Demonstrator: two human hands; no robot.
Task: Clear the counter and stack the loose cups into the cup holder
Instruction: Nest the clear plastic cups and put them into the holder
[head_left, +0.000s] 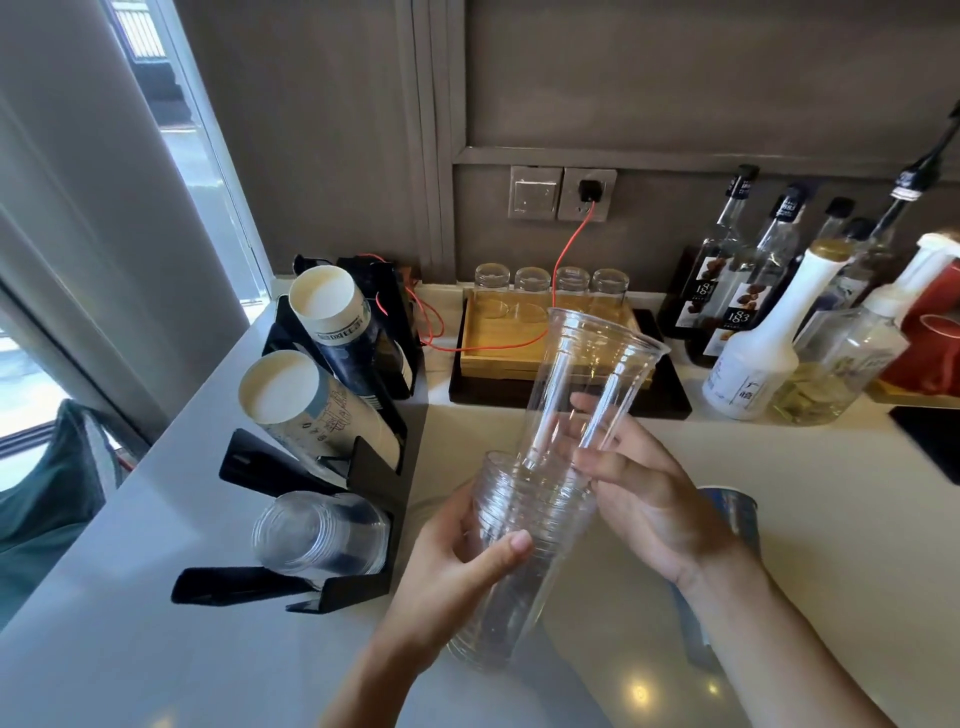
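My left hand (457, 566) grips a stack of clear plastic cups (511, 582) held upright over the counter. My right hand (649, 493) holds one tall clear cup (592, 379), whose base sits partly inside the top of that stack. The black cup holder (363, 467) stands at the left. Two slots hold stacks of white paper cups (317, 410). The nearest slot holds clear plastic cups (317, 535) lying on their side. A blue printed cup (732, 512) lies on the counter behind my right wrist, mostly hidden.
Syrup bottles (753, 358) crowd the back right. A wooden tray (498, 343) with small glasses (550, 280) sits on a black mat against the wall. A red cable (566, 254) runs from the wall socket. A red container (935, 353) is at far right.
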